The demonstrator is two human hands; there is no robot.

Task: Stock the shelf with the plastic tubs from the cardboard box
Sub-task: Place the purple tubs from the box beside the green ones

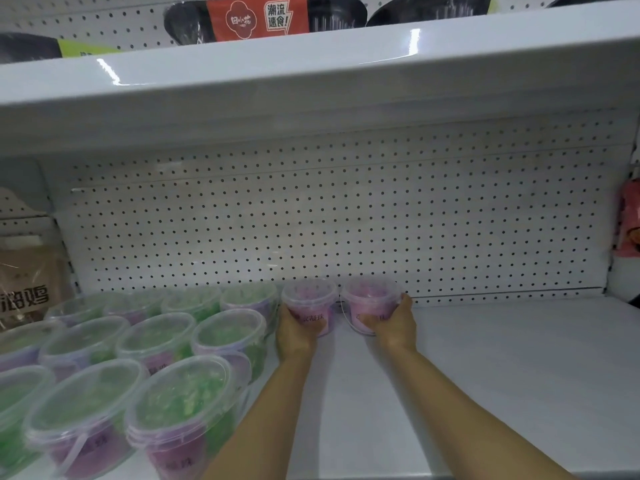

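Observation:
Two pink plastic tubs stand side by side at the back of the white shelf, against the pegboard. My left hand grips the left pink tub from the front. My right hand grips the right pink tub, thumb on its right side. Both tubs have clear lids and thin wire handles. Several green-filled tubs with clear lids fill the shelf's left part in rows. The cardboard box is out of view.
A white pegboard back wall and an upper shelf with dark packaged bowls bound the space. A brown bag hangs at the left, a red packet at the right edge. Bare shelf surface lies right of my hands.

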